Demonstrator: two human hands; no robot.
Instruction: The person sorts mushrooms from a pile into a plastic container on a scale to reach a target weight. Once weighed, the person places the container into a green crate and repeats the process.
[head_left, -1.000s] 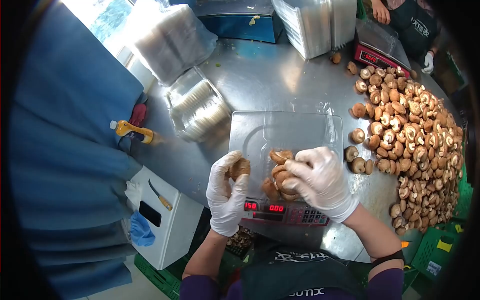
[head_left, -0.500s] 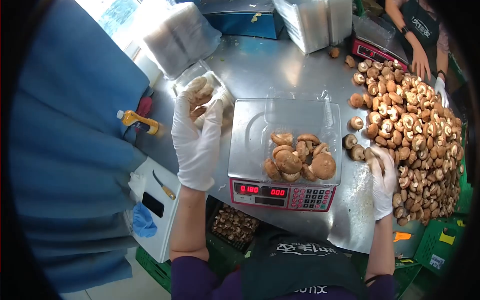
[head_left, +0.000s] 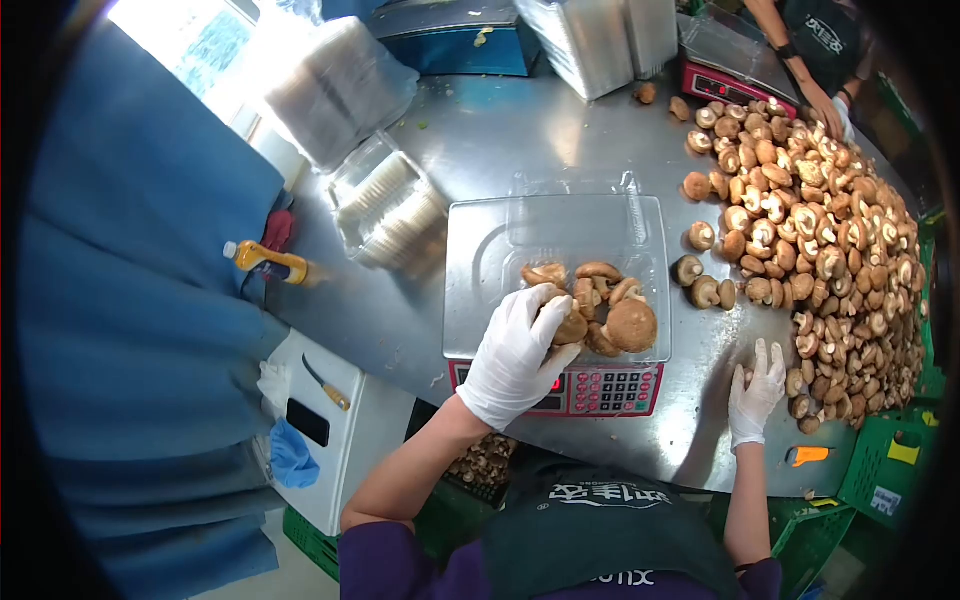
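Observation:
My left hand [head_left: 518, 348], in a white glove, reaches into the clear plastic tray [head_left: 480, 250] on the red scale [head_left: 600, 390]. Its fingers curl around a brown mushroom [head_left: 571, 327] at the left of the small heap of mushrooms [head_left: 630, 322] in the tray. My right hand [head_left: 757, 385], also gloved, lies with fingers spread on the steel table [head_left: 520, 140]. It touches the near edge of the big mushroom pile [head_left: 830, 230]. Whether anything lies under its palm is hidden.
A stack of clear trays [head_left: 385, 205] and a bag of more trays [head_left: 335, 85] lie at the left back. A yellow bottle [head_left: 265, 262] and a white box [head_left: 345, 440] sit at the left. A co-worker's hand [head_left: 825, 100] is beside a second scale [head_left: 730, 85]. A green crate [head_left: 885, 460] stands at the right.
My left hand came back from the tray stack and down into the tray on the scale. My right hand slid a little nearer along the pile's edge and its fingers spread.

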